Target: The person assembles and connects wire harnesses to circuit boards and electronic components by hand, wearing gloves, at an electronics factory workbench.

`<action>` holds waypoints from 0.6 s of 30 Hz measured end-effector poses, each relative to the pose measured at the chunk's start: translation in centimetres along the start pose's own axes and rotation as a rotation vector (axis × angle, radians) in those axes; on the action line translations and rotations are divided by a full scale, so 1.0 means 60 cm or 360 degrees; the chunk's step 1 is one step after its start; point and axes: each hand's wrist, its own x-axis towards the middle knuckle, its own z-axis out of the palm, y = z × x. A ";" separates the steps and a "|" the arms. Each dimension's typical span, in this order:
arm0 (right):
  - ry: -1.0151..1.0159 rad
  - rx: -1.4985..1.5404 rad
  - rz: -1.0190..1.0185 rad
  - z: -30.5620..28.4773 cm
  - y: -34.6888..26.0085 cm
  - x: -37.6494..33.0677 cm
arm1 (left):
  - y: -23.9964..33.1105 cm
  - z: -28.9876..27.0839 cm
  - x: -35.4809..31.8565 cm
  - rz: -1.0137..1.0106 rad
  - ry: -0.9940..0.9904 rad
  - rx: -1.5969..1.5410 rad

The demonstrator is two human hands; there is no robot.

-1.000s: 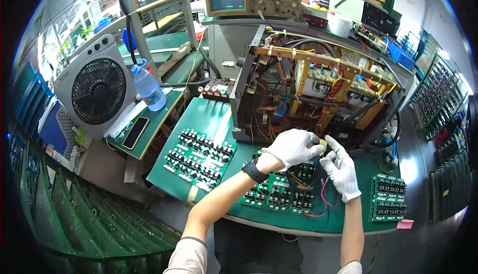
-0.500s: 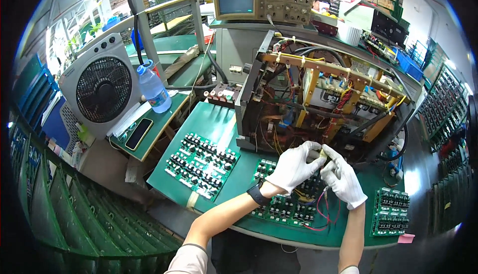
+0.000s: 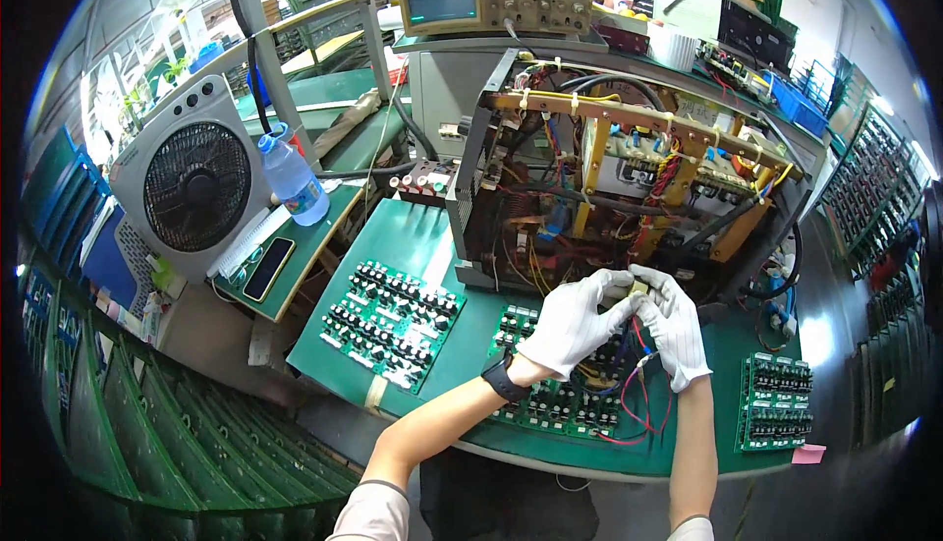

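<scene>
In a white glove, my left hand (image 3: 576, 327) pinches a small yellowish block, seemingly a wire connector (image 3: 638, 288), between thumb and fingers. My right hand (image 3: 674, 333), also gloved, closes on the same piece from the other side. Red and dark wires (image 3: 645, 413) hang below the fingers and loop over the bench. Beneath the hands lies a green circuit board (image 3: 565, 411) crowded with components, partly covered by my left hand. Just beyond stands an open metal machine chassis (image 3: 511, 212) full of wiring.
More green circuit boards lie to the left (image 3: 393, 325) and right (image 3: 776, 398) on the green bench (image 3: 339, 369). An oscilloscope (image 3: 496, 0) stands at the back. A fan (image 3: 196, 172), water bottle (image 3: 295, 182) and phone (image 3: 269, 269) are at left; a pink tag (image 3: 808, 455) is at right.
The whole view has shifted slightly. Both hands stay together on the yellowish connector, which shows more plainly between the fingertips; a red wire below it is now visible.
</scene>
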 end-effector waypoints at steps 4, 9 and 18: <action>0.0106 0.0218 -0.0006 0.005 0.014 0.001 | 0.005 0.004 -0.001 -0.0048 0.0036 -0.0090; 0.0127 0.0141 -0.0056 0.011 0.022 0.003 | 0.011 -0.002 -0.004 -0.0091 0.0050 -0.0027; 0.0157 0.0068 -0.0057 0.016 0.027 0.002 | -0.013 0.014 -0.004 0.0160 0.0224 0.0068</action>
